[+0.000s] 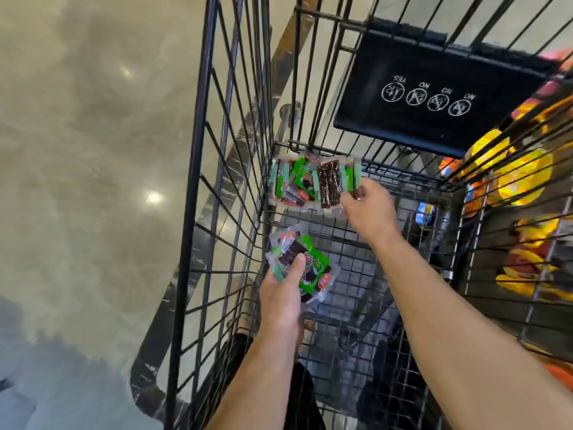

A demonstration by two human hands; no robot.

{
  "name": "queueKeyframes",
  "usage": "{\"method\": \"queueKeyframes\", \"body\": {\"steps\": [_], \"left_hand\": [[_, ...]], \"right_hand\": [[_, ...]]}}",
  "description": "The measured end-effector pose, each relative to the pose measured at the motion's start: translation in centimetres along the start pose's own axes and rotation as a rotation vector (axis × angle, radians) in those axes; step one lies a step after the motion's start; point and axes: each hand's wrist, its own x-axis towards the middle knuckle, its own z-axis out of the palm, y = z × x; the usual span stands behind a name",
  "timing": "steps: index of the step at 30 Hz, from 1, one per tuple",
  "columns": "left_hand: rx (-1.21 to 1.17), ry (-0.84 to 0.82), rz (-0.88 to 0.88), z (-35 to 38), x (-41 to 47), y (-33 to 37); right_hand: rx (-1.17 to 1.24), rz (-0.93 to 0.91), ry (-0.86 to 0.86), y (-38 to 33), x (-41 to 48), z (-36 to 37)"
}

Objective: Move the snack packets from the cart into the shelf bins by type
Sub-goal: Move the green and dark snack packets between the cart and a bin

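Since the cart (198, 169) is the biggest of the task's things, a black wire basket seen from above, everything else is placed against it. In its far left corner is a cluster of snack packets (310, 181), clear film with green printed panels and dark bars inside. The right hand (369, 209) pinches the cluster's right edge, fingers curled onto the film. Whether the cluster rests on the cart's mesh bottom or is already lifted, I cannot tell. Against the cart's left wall, nearer the person, the left hand (280, 293) clasps a smaller green bundle (313, 265) of the same kind, thumb laid across its top.

These packets look light and thin, with slick, crinkly film and soft sealed margins, so a loose stack will likely slide apart. I judge the safest hold to be across the whole stack, thumb above and fingers below, rather than by one margin. The bars inside may bend or snap if squeezed hard.

Outside the cart's left wall lies a glossy beige floor (93, 119) with lamp reflections. At the cart's far end hangs a black flap (434, 97) printed with white safety icons. Beyond the cart's right wall, through the wires, yellow and orange packets (521, 178) fill what seem to be shelf bins.
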Motion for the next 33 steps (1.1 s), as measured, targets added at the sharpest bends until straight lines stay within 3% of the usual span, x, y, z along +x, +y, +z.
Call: {"method": "queueKeyframes", "body": {"steps": [3,6,17,21,24,26,29,33], "left_hand": [[-0.112,-0.012,-0.021,0.4,-0.4,0.3],[-0.137,-0.016,-0.015,0.7,-0.4,0.8],[-0.07,-0.205,0.073,1.7,-1.8,1.0],[-0.111,-0.116,0.025,1.4,-1.3,0.6],[-0.134,-0.109,0.01,0.9,-1.3,0.5],[-0.142,-0.089,0.007,0.6,-1.1,0.4],[-0.102,-0.04,0.001,0.1,-0.7,0.1],[0.119,-0.051,0.051,-0.6,-0.3,0.7]], "right_hand": [[0.284,0.06,-0.123,1.1,-2.3,-2.2],[0.411,0.102,-0.248,2.2,-5.5,-4.1],[0.264,-0.029,-0.543,2.8,-10.7,-3.7],[0.002,-0.164,-0.494,2.5,-9.6,-3.2],[0.07,-0.054,-0.413,1.8,-7.7,-2.9],[0.093,0.053,-0.227,1.1,-5.4,-2.2],[-0.121,0.168,0.024,0.4,-1.6,-0.6],[-0.431,0.204,0.065,0.7,1.2,1.3]]}}
